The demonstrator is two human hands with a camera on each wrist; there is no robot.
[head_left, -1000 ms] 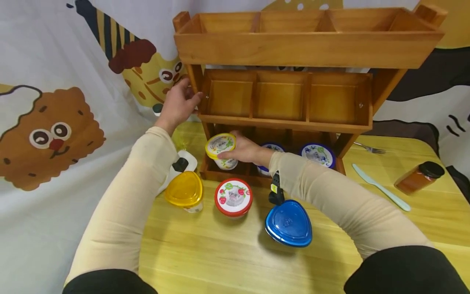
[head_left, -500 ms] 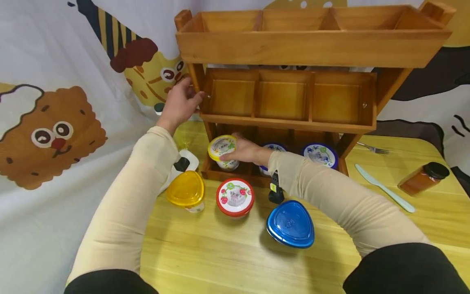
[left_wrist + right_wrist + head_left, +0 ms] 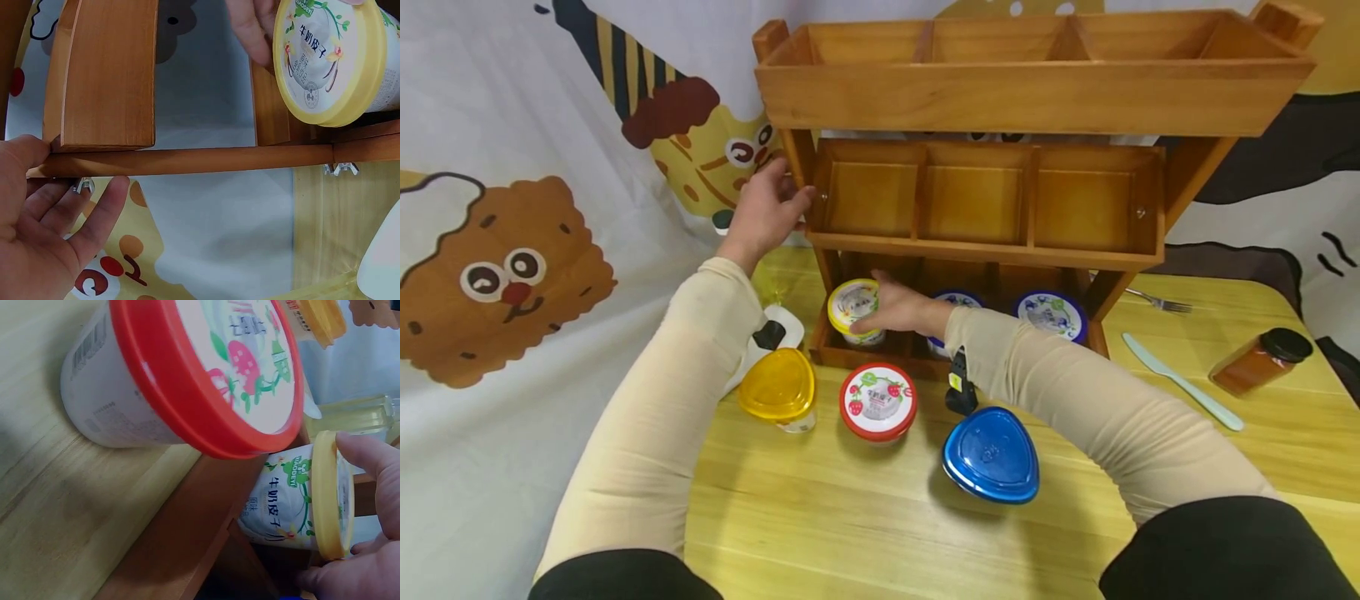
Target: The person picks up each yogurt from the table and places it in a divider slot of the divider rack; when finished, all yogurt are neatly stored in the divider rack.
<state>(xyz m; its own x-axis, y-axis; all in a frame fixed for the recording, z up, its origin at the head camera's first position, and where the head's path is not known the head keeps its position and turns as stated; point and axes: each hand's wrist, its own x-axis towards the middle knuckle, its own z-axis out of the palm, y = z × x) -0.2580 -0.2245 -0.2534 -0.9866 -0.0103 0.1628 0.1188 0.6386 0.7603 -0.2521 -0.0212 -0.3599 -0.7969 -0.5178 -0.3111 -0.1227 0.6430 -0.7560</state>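
Observation:
In the head view my right hand (image 3: 901, 307) holds a paper tub with a yellow lid (image 3: 852, 305), which sits in the bottom-left compartment of a wooden three-tier rack (image 3: 1000, 100). The right wrist view shows the thumb on the rim of that lid (image 3: 326, 494) and fingers at its opposite side. My left hand (image 3: 766, 210) grips the rack's left side post by the middle tier; in the left wrist view its thumb lies on one side of the post (image 3: 206, 161) and the fingers on the other. A red-lidded tub (image 3: 877, 402) with strawberries stands before the rack.
Two blue-lidded tubs (image 3: 1051, 315) occupy the other bottom compartments. Containers with a yellow lid (image 3: 777, 386) and a blue lid (image 3: 992, 454) stand on the table (image 3: 850, 533). To the right lie a pale green knife (image 3: 1180, 381), a fork (image 3: 1161, 302) and a tilted-looking jar (image 3: 1258, 362).
The yellow-lidded tub has gone down and slightly back into the bottom-left compartment under my right hand. My left hand stays on the rack's post.

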